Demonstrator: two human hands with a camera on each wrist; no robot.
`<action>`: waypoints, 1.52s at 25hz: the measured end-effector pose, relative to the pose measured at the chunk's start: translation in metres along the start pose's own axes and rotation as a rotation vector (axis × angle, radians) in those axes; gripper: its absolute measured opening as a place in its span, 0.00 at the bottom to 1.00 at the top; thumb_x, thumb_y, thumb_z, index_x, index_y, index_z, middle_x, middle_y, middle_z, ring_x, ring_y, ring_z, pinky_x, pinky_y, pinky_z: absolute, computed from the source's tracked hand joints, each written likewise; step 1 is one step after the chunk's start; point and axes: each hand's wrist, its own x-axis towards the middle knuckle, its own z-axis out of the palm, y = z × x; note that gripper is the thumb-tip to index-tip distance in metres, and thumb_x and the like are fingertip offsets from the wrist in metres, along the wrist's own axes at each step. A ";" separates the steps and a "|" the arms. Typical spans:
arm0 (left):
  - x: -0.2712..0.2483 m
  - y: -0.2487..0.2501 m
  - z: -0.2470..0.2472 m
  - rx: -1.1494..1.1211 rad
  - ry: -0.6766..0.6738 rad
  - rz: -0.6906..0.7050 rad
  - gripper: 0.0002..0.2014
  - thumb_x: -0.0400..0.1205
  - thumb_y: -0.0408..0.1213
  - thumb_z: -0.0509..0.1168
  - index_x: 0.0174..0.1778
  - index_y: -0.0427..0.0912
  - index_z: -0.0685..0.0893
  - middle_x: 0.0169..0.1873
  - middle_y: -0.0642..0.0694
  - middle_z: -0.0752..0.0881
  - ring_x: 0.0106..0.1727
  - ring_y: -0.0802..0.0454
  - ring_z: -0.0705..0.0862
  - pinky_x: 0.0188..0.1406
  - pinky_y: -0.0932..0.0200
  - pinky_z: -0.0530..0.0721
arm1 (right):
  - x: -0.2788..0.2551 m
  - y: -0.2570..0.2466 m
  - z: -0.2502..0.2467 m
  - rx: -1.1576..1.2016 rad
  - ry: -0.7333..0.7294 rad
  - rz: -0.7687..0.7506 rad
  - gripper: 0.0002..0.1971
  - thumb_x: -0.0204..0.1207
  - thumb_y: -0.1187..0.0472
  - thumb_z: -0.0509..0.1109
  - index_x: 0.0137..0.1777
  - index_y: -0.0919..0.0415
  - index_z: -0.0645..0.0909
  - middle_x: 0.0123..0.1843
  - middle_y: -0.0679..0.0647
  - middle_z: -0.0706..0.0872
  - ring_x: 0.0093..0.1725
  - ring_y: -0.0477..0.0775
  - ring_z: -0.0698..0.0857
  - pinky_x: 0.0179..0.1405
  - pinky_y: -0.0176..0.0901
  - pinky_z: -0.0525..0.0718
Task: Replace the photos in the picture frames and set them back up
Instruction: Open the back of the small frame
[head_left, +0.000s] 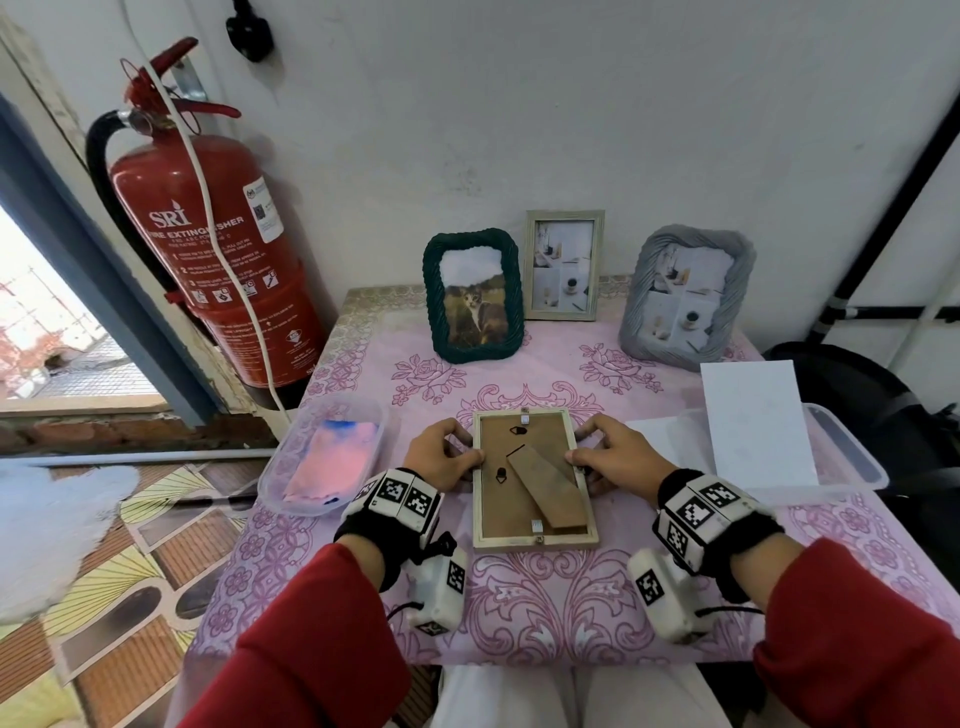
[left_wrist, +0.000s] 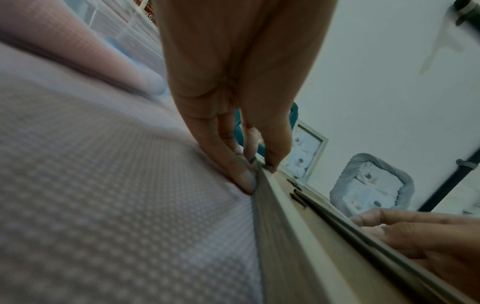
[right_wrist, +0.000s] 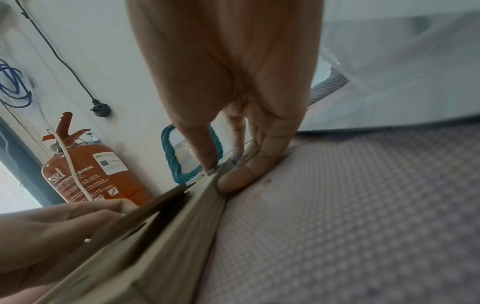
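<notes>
Pale wooden frame (head_left: 535, 540) lies face-down, both hands, left (head_left: 441, 454) and right (head_left: 615, 457), pinching its long edges.

R hand (right_wrist: 233, 115) thumb+fingers pinching pale frame (right_wrist: 166, 236) edge, L hand (right_wrist: 52, 236) opposite, on tablecloth (right_wrist: 350, 216).

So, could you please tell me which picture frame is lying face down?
The cream wooden frame between both hands, brown backing up; the other three stand upright.
</notes>
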 end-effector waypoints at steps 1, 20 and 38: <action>0.001 0.000 0.000 0.004 0.000 0.002 0.08 0.77 0.29 0.69 0.41 0.39 0.75 0.27 0.42 0.82 0.23 0.52 0.82 0.18 0.62 0.84 | 0.000 0.000 0.000 0.000 -0.001 -0.001 0.10 0.75 0.67 0.71 0.52 0.62 0.73 0.33 0.57 0.81 0.27 0.53 0.81 0.26 0.39 0.86; 0.000 0.005 0.001 -0.136 -0.067 -0.050 0.11 0.81 0.28 0.64 0.37 0.41 0.69 0.28 0.40 0.79 0.15 0.60 0.80 0.17 0.64 0.84 | 0.007 -0.002 -0.004 0.051 -0.098 0.095 0.10 0.77 0.69 0.68 0.53 0.61 0.71 0.33 0.59 0.82 0.23 0.52 0.82 0.22 0.39 0.86; 0.002 0.008 -0.001 -0.256 -0.022 -0.198 0.12 0.78 0.18 0.63 0.33 0.36 0.72 0.12 0.45 0.78 0.15 0.53 0.78 0.14 0.57 0.84 | 0.001 -0.006 0.000 0.051 -0.037 0.109 0.08 0.77 0.71 0.65 0.51 0.60 0.73 0.30 0.59 0.82 0.25 0.55 0.81 0.26 0.43 0.85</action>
